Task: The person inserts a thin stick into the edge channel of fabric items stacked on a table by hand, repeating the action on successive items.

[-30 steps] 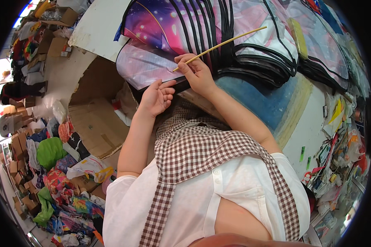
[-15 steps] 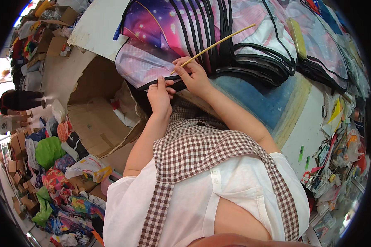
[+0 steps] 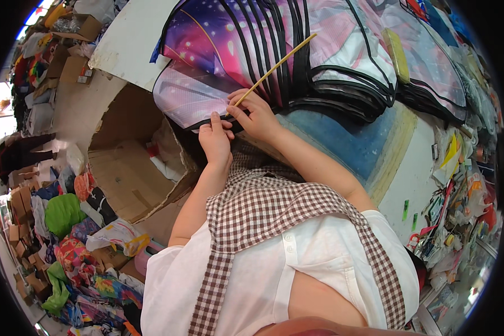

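A thin pale wooden stick (image 3: 283, 61) slants up and to the right from my right hand (image 3: 259, 119), which is closed around its lower end. Just left of it, my left hand (image 3: 215, 141) pinches the black-bound edge of a pink and purple fabric panel (image 3: 187, 92). The stick's lower tip lies close to that edge, near my left fingers; whether it is inside the binding I cannot tell. Beyond my hands, more black-edged printed panels (image 3: 341, 50) overlap in a pile on the table.
An open cardboard box (image 3: 129, 173) stands left of my hands, beside the white tabletop (image 3: 130, 42). A blue sheet (image 3: 333, 131) lies under the pile. A yellow bar-shaped object (image 3: 396, 56) rests on the panels. Bags and boxes crowd the left; people stand at far left.
The stick now stands steeper, its upper end further left. My right hand has shifted slightly down and left. My left hand still pinches the panel's edge.
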`<state>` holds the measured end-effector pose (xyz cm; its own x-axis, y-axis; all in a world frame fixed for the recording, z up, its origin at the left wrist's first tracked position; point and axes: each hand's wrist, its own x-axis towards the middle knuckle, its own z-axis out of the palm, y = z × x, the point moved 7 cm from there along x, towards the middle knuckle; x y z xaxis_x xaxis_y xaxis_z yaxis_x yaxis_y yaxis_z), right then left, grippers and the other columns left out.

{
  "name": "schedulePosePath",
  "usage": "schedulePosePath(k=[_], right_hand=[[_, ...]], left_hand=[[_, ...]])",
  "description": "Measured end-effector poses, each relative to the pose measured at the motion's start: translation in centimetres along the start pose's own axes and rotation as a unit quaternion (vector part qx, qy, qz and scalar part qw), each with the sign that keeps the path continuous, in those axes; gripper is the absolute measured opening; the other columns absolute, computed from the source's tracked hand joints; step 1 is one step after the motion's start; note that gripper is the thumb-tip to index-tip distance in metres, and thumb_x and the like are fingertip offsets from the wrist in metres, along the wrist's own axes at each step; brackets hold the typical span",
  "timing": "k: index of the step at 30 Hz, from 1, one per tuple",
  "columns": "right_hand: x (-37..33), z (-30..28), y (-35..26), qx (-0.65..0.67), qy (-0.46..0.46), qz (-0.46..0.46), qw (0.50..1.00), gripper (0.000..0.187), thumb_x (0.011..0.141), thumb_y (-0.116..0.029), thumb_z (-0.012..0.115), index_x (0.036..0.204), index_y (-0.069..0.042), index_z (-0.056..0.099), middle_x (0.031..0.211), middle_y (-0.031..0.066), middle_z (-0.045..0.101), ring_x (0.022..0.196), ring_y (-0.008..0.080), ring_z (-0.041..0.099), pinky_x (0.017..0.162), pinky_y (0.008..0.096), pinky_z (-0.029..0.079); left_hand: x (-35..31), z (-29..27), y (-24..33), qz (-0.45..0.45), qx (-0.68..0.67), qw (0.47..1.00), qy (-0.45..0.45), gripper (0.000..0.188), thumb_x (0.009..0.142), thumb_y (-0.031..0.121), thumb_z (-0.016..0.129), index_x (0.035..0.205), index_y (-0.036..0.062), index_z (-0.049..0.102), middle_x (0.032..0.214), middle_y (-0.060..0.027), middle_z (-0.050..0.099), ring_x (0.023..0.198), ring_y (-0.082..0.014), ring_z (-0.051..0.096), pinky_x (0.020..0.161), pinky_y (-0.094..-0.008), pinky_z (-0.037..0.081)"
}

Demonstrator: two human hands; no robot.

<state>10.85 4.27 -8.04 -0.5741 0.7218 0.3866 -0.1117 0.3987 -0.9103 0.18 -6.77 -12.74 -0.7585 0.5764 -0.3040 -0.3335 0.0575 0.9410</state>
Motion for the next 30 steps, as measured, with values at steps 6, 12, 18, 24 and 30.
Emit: schedulePosePath(k=[6, 12, 18, 24, 30], right_hand=[[0.0, -1.4, -0.3, 0.023, 0.027, 0.009, 0.999, 0.016, 0.091, -0.014, 0.064, 0.096, 0.001, 0.062, 0.104, 0.0112, 0.062, 0.091, 0.02, 0.063, 0.074, 0.0294, 0.051], [-0.5, -2.3, 0.8, 0.07, 0.063, 0.041, 0.995, 0.013, 0.097, -0.011, 0.057, 0.1, 0.001, 0.059, 0.106, 0.0089, 0.06, 0.091, 0.0122, 0.059, 0.079, 0.0253, 0.049], [-0.7, -2.5, 0.0, 0.024, 0.056, 0.004, 0.998, 0.009, 0.093, -0.009, 0.06, 0.093, 0.0, 0.061, 0.104, 0.0101, 0.062, 0.092, 0.0162, 0.061, 0.076, 0.0266, 0.049], [-0.8, -2.3, -0.3, -0.016, 0.042, -0.006, 0.999, 0.011, 0.091, -0.011, 0.062, 0.09, 0.0, 0.061, 0.103, 0.0117, 0.062, 0.095, 0.0219, 0.061, 0.077, 0.0298, 0.049], [-0.3, -2.8, -1.0, -0.02, 0.062, -0.038, 0.997, 0.012, 0.09, -0.011, 0.064, 0.09, 0.001, 0.062, 0.103, 0.0124, 0.062, 0.09, 0.0229, 0.062, 0.076, 0.0306, 0.05]], left_hand=[[-0.9, 1.1, 0.4, -0.095, -0.046, 0.994, -0.021, 0.04, 0.098, 0.035, 0.055, 0.074, 0.0025, 0.06, 0.058, -0.0017, 0.056, 0.045, -0.01, 0.051, 0.039, -0.0221, 0.035], [-0.7, 2.7, -0.2, -0.106, 0.011, 0.992, -0.065, 0.038, 0.097, 0.031, 0.057, 0.074, 0.0013, 0.058, 0.064, -0.0059, 0.061, 0.047, -0.0102, 0.052, 0.043, -0.0223, 0.038], [-0.7, 2.9, -0.5, -0.049, 0.029, 0.998, -0.038, 0.041, 0.099, 0.031, 0.054, 0.069, 0.0024, 0.055, 0.057, -0.0039, 0.055, 0.044, -0.0106, 0.05, 0.042, -0.0237, 0.038], [-0.9, 3.0, -0.2, -0.05, 0.038, 0.997, -0.044, 0.042, 0.099, 0.03, 0.053, 0.068, 0.0021, 0.055, 0.058, -0.0041, 0.055, 0.043, -0.0107, 0.049, 0.041, -0.0241, 0.037], [-0.7, 2.8, 0.0, -0.058, 0.014, 0.997, -0.056, 0.037, 0.098, 0.031, 0.055, 0.075, 0.002, 0.053, 0.059, -0.0035, 0.054, 0.041, -0.0094, 0.045, 0.039, -0.0238, 0.034]])
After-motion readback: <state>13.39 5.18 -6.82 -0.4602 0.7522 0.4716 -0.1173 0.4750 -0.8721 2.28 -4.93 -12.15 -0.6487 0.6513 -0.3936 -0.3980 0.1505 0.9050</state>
